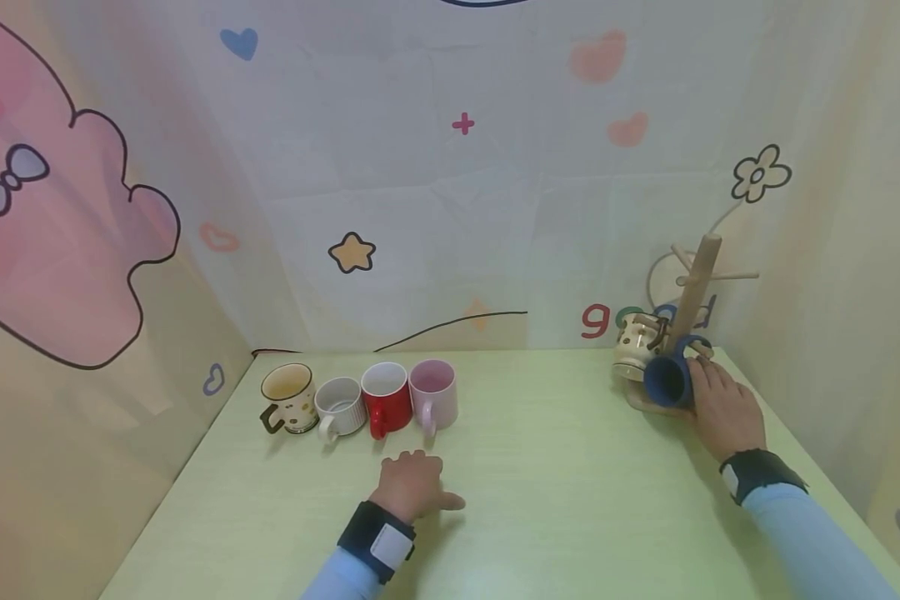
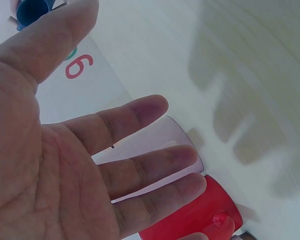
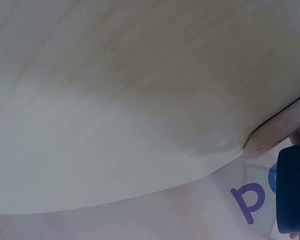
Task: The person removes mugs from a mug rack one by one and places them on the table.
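Observation:
My right hand grips a dark blue mug from its right side, at the lower part of a wooden mug tree. The mug lies tilted, its mouth facing left and forward, and its handle is up by a low peg; I cannot tell whether the peg bears its weight. Part of this mug shows at the right edge of the right wrist view. A cream spotted mug hangs on the tree's left side. Over the table my left hand is held with fingers spread, touching no mug.
Left of centre stand a spotted cream mug, a ribbed white mug, a red mug and a pink mug, side by side. Bare upper pegs stick out from the tree. A printed curtain borders the table.

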A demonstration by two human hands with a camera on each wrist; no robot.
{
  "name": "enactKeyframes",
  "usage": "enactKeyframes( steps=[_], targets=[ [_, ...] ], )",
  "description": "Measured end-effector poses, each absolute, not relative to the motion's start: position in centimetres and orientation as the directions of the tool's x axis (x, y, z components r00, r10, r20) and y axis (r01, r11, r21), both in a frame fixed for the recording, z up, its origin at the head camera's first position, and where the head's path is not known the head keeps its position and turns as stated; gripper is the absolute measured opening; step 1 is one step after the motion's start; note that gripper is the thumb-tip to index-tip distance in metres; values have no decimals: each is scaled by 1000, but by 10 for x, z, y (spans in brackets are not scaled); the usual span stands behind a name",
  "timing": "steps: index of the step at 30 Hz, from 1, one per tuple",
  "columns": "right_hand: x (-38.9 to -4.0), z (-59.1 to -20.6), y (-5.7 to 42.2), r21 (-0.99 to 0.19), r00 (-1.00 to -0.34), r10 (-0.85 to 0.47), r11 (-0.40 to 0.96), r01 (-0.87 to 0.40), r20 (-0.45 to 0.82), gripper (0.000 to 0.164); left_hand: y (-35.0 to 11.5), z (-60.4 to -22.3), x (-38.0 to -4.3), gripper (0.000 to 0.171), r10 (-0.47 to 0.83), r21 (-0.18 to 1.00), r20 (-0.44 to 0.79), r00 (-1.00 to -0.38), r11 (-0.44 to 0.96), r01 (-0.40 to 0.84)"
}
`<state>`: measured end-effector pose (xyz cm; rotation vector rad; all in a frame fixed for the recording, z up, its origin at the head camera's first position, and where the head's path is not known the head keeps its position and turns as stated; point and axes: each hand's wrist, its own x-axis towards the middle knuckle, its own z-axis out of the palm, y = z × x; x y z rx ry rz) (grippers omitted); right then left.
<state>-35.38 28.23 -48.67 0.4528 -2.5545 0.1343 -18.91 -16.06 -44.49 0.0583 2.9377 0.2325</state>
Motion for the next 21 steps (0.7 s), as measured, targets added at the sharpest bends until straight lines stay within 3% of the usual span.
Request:
enactKeyframes(
  steps=[12, 21],
  targets=[
    [-348, -481, 279, -21, -800, -267, 944, -329, 537, 99, -159, -442, -188, 49, 55, 172, -197, -979, 985, 20],
    [-333, -479, 282, -83, -753, -230, 932, -353, 617, 89, -157, -440, -187, 49, 53, 174, -205, -977, 985, 17]
  ],
)
